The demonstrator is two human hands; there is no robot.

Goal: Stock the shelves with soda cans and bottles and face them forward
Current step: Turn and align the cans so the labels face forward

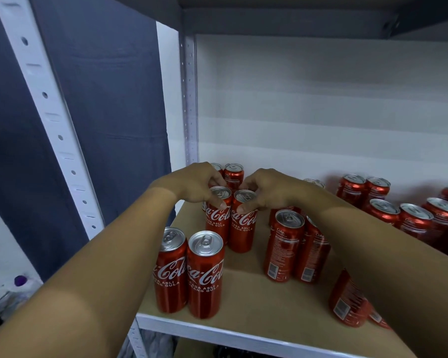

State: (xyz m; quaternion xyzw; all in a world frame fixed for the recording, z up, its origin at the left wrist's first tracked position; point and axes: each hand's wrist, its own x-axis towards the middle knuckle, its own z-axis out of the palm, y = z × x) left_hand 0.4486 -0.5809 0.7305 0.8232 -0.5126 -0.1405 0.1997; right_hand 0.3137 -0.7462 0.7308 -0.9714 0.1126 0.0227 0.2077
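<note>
Red cans get faced: left hand point(197, 183) grasps one can point(217, 215), right hand point(267, 191) its neighbour point(243, 223); backward-facing pair point(296, 244) probably needs turning next.

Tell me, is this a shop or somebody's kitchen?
Probably a shop's stockroom or a practice shop, not a kitchen. There's a metal rack with a white slotted post, a plain board shelf, and lots of the same red cola cans lined up in rows.
</note>
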